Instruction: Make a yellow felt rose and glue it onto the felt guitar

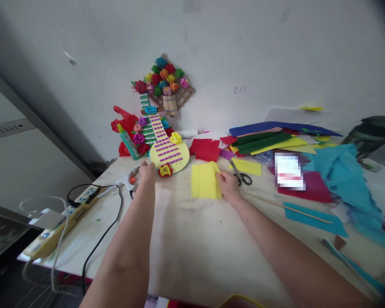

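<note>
A folded yellow paper sheet lies on the pale table. My right hand rests on the sheet's right edge, fingers pinching it. My left hand reaches far forward to a glue gun beside a yellow paper guitar decorated with purple strips and paper roses; its fingers are curled down, and I cannot tell whether they grip anything. Black-handled scissors lie just right of my right hand.
Coloured paper sheets are piled at the back right, teal paper at the right. A thin wooden stick lies on the table. A power strip with cables sits at the left edge. A paper flower basket hangs on the wall.
</note>
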The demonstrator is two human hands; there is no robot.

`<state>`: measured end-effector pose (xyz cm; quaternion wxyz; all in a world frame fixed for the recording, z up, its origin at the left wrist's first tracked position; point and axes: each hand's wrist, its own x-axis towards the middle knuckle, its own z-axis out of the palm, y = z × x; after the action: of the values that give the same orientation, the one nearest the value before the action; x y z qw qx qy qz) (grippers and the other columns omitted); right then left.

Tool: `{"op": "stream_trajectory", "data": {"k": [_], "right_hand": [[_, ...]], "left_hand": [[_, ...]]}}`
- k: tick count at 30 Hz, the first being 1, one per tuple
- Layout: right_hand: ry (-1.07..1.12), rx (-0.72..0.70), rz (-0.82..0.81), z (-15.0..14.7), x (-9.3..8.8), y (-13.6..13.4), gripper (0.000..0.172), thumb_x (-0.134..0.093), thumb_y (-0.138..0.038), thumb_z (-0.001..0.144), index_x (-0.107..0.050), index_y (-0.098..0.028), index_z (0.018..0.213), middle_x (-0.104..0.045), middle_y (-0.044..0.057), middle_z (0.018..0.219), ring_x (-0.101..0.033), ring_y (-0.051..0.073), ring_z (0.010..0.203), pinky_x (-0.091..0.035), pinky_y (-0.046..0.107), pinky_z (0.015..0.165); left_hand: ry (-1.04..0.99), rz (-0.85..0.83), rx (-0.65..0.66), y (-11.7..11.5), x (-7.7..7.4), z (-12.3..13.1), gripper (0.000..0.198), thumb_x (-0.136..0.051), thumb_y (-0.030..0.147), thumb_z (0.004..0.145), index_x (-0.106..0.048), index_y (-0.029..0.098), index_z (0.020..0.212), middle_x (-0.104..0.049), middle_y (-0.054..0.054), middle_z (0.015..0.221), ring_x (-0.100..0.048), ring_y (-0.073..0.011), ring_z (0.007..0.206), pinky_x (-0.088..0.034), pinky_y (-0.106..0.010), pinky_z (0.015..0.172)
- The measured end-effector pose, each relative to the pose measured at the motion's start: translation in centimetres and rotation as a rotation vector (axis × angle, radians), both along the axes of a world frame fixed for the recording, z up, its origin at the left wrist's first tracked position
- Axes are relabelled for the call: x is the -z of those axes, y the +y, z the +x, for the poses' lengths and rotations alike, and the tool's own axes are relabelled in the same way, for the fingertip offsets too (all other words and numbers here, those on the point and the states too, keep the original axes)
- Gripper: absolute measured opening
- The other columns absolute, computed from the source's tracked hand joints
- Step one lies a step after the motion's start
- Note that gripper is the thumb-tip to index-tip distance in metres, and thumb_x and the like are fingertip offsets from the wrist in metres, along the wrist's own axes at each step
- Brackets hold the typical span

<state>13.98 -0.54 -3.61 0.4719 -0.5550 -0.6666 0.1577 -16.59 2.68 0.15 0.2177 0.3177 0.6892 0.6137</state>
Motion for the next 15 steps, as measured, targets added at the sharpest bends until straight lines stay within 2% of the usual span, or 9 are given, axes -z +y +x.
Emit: {"op": "stream_trajectory", "data": {"k": [3, 8, 11, 15], "right_hand": [[0.026, -0.015, -0.012, 0.0, 0.1, 0.1, 0.031, -0.039, -0.037, 0.075, -0.033, -0.02, 0.05, -0.033, -0.004, 0.044, -0.03, 0.01, 0.045, -0.023, 0.024, 0.047], [0.077, -0.004, -0.053, 0.1, 0.1, 0.2, 0.033, -0.039, -0.041, 0.074, -0.035, -0.02, 0.049, -0.032, -0.004, 0.043, -0.031, 0.01, 0.046, -0.024, 0.024, 0.045], [0.099, -0.017, -0.079, 0.1, 0.1, 0.3, 0.032, -0.039, -0.041, 0.074, -0.039, -0.019, 0.051, -0.036, -0.004, 0.045, -0.033, 0.011, 0.047, -0.025, 0.023, 0.046], [0.104, -0.042, -0.115, 0.1, 0.1, 0.4, 0.031, -0.039, -0.042, 0.074, -0.042, -0.019, 0.054, -0.038, -0.003, 0.046, -0.036, 0.011, 0.049, -0.026, 0.024, 0.047]], "left_hand": [[-0.095, -0.098, 0.032, 0.3, -0.1, -0.6, 0.017, -0.058, 0.015, 0.063, -0.054, 0.018, 0.079, -0.058, -0.005, 0.075, -0.057, -0.0199, 0.07, -0.043, -0.033, 0.059], [-0.223, -0.15, 0.232, 0.6, -0.5, -1.8, 0.01, -0.062, 0.016, 0.062, -0.057, 0.016, 0.07, -0.061, -0.005, 0.067, -0.057, -0.0152, 0.055, -0.044, -0.028, 0.051], [-0.271, -0.112, 0.329, 0.4, -0.1, -2.7, 0.018, -0.066, 0.02, 0.059, -0.059, 0.015, 0.075, -0.062, -0.005, 0.071, -0.057, -0.0135, 0.055, -0.045, -0.024, 0.05], [-0.367, 0.038, 0.42, 0.0, 0.8, -3.4, 0.028, -0.07, 0.021, 0.055, -0.06, 0.013, 0.081, -0.064, -0.004, 0.073, -0.058, -0.0124, 0.058, -0.047, -0.022, 0.051]]}}
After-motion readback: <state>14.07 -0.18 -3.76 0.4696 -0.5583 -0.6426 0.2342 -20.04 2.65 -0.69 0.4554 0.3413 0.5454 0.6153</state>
